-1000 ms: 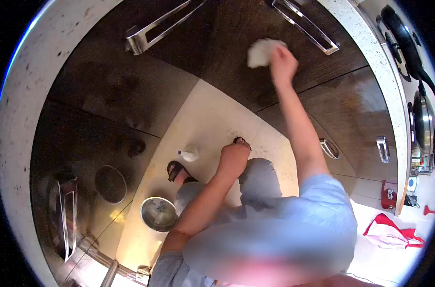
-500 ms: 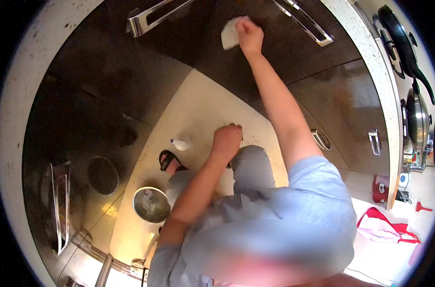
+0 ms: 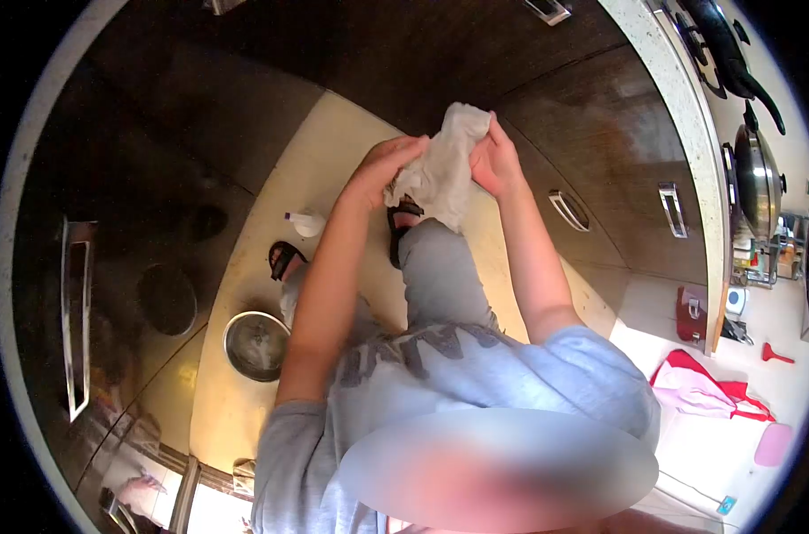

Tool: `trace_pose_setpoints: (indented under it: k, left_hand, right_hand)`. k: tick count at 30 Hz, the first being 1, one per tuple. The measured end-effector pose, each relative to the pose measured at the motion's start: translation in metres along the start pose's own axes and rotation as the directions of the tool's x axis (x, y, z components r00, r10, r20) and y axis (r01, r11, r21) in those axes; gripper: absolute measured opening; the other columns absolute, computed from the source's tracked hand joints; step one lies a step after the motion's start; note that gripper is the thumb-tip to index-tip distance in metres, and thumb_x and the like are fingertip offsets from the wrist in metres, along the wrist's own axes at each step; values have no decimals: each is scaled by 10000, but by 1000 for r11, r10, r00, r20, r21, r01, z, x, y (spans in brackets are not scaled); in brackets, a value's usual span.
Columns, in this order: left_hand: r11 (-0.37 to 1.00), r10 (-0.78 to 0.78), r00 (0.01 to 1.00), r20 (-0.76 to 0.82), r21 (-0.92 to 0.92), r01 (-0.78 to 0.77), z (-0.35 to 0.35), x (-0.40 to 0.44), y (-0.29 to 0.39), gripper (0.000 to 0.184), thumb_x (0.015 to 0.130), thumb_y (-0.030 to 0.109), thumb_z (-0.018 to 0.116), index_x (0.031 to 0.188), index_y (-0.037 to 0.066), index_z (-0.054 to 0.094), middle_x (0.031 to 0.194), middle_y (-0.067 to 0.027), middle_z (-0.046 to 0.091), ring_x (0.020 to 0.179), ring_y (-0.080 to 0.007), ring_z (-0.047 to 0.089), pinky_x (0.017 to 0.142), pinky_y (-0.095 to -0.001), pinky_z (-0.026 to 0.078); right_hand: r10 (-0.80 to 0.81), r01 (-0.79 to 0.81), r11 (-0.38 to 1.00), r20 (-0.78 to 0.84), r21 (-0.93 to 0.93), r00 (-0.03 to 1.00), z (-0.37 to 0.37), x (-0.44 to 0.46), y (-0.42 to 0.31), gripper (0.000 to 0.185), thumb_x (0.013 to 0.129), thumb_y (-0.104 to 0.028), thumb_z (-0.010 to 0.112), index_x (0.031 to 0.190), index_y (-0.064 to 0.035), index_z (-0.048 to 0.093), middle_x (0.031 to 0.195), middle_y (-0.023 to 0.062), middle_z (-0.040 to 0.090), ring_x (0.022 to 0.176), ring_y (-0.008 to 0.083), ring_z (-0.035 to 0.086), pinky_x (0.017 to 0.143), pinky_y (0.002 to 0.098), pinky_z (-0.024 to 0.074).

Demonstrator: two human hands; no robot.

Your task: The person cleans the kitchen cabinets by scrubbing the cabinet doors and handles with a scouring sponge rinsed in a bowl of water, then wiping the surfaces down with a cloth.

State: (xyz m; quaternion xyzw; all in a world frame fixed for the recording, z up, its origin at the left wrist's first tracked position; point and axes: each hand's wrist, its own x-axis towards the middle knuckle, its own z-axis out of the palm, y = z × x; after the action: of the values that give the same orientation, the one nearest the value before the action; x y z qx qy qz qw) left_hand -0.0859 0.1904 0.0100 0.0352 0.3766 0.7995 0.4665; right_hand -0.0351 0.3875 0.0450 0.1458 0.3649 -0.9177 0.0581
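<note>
- The cloth hung in the gap between the two hands, touching both; neither hand was clearly nearer to it.
- Its long axis ran roughly from the far side of the grip back toward the body, crosswise to the line joining the hands. One end stood a little beyond the fingers, the other drooped on the near side, over the knee in view.
- The left hand held the cloth's left side, fingers almost straight; how firmly could not be told.
- The right hand had the upper right edge between thumb and fingers, a narrow hold.
- The loose, crumpled part at lower left of the cloth lay just below the left hand's fingers.
- The bowl stood on the floor, left of the grip and nearer the body, so the left hand was closer to it.
- The bottle also stood left of the grip.
- Beyond both hands rose a dark cabinet front, apart from the cloth as far as could be seen.
</note>
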Motion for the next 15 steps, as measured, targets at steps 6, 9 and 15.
trace_pose_setpoints:
  k: [6, 9, 15]
  left_hand:
    - [982, 150, 935, -320, 161, -102, -23, -1, 9, 239, 769, 141, 658, 977, 43, 593, 852, -52, 610, 729, -143, 584, 623, -276, 481]
    - [959, 244, 864, -440, 239, -149, -32, -1, 12, 247, 751, 124, 645, 972, 27, 593, 815, -51, 597, 686, -126, 563, 582, -271, 464]
    - [818, 256, 919, -300, 573, -41, -25, -11, 5, 294, 786, 135, 632, 1057, 31, 584, 930, -63, 609, 828, -143, 560, 726, -265, 453]
  right_hand:
    - [-97, -255, 705, -446, -662, 890, -22, 13, 18, 622, 903, -554, 355, 1258, -47, 417, 1193, 97, 528, 1061, 185, 507, 887, 342, 407]
    - [-143, -187, 579, -325, -794, 935, -39, 22, 60, 637, 891, -558, 388, 1298, -69, 390, 1221, 118, 502, 1108, 225, 476, 910, 353, 376]
    - [235, -294, 949, -372, -112, 898, 50, 31, 88, 549, 939, -467, 329, 1284, -46, 403, 1239, 96, 488, 1167, 212, 432, 1012, 391, 296]
